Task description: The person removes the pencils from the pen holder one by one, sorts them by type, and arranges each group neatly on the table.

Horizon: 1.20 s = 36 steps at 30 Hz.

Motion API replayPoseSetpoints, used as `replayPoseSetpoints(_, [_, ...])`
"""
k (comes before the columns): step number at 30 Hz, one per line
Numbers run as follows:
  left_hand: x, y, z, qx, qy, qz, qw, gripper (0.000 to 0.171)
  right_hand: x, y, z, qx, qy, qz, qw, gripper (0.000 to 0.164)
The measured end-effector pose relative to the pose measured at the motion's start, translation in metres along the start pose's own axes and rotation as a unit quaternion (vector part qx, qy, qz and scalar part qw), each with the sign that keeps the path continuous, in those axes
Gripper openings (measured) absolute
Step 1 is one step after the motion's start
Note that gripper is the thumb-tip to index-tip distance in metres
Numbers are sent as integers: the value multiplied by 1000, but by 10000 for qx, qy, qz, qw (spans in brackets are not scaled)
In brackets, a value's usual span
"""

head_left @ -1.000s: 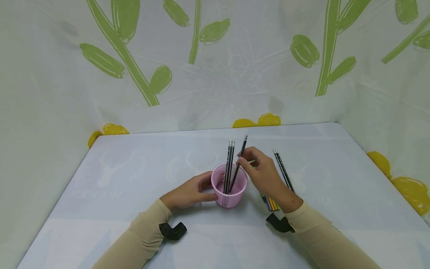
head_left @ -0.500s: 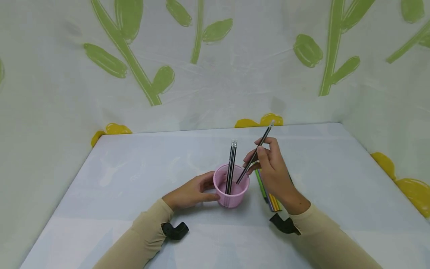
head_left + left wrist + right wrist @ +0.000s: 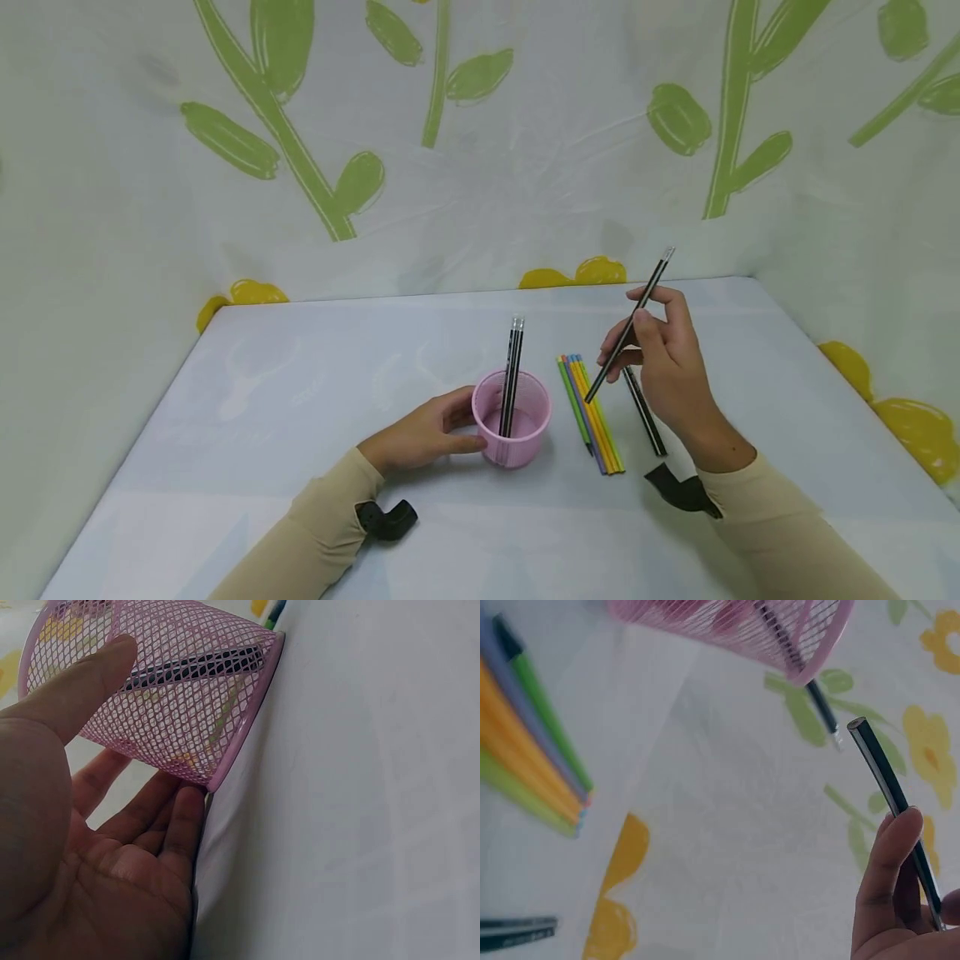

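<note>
My left hand [image 3: 423, 429] grips the side of a pink mesh pencil cup [image 3: 513, 451], which stands upright on the table. In the left wrist view, the thumb lies along the mesh [image 3: 176, 712] and the other fingers are on its opposite side. Black striped pencils [image 3: 512, 375] lean inside the cup, eraser ends up. To the right, my right hand [image 3: 675, 375] pinches one black striped pencil [image 3: 628, 327], tilted and raised over the table. The right wrist view shows this pencil's flat, unsharpened end [image 3: 857, 722] pointing away from the fingers.
Several coloured pencils [image 3: 592, 417], green, purple, orange and yellow-green, lie side by side right of the cup. Further right, black striped pencils [image 3: 645, 412] lie partly behind the right hand. A patterned curtain [image 3: 540, 183] rises at the table's far edge.
My right hand has lifted the black pencil out of the cup and carried it right, past the coloured pencils. The left hand stays on the cup.
</note>
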State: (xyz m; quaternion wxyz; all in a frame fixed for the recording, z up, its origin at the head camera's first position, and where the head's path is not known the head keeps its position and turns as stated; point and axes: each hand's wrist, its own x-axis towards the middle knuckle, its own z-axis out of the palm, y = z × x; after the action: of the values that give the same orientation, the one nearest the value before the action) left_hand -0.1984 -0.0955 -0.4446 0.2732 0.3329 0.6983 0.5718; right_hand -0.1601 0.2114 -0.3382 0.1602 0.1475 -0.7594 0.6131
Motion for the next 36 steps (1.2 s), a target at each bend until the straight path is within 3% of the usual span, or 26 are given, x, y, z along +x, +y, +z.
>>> replayPoseSetpoints(9, [1,4,-1,72,-10,42,10000,66,0,16,-28,-839,-293,408,9952,25])
replayPoseSetpoints(15, [2,4,-2,77,-7,53,10000,66,5,28,-38,-1482,-495,923,9834,32])
replayPoseSetpoints(20, [2,5,-3,81,0,15,10000,66,8,38,-47,-1688,-762,1204,9753,37])
replayPoseSetpoints(26, [3,6,-3,75,6,3,10000,66,10,42,-55,-1956,-1015,1663,9611,43])
replayPoseSetpoints(31, [1,4,-2,89,-2,-74,9999,68,11,50,-59,-2156,-1370,2123,9432,44])
replayPoseSetpoints(36, [0,1,-1,92,-20,-146,9998,70,11,57,-64,-2334,-1658,2324,9295,45])
